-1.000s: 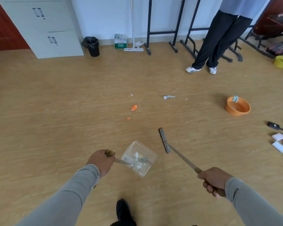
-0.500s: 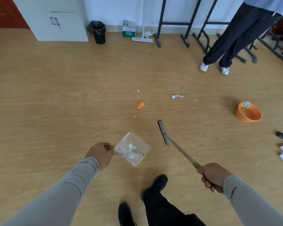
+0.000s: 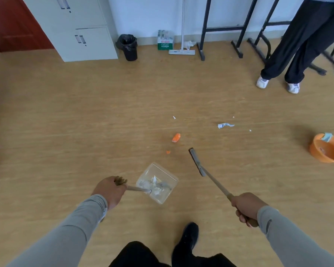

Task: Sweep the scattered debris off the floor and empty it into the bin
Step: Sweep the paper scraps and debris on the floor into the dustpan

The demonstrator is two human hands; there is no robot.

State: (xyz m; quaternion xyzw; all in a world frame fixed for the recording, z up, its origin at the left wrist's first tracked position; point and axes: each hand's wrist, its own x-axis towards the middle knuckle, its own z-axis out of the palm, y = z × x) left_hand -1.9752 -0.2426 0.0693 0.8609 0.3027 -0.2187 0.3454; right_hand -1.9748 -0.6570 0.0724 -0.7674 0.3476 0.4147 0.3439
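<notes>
left hand wrapped around the stick of the clear dustpan, bits of trash inside | right hand wrapped around the brush stick | orange scrap and paper scrap lie on the floor past the brush | black bin by the far wall, next to the cabinet

A single wide-angle view from the person's head looks forward and steeply down across the wooden floor. The wearer's sleeves enter from the bottom corners and a shoe sits at bottom centre, close under the lens. The far wall runs along the top edge, lines bowing outward toward the edges.
</notes>
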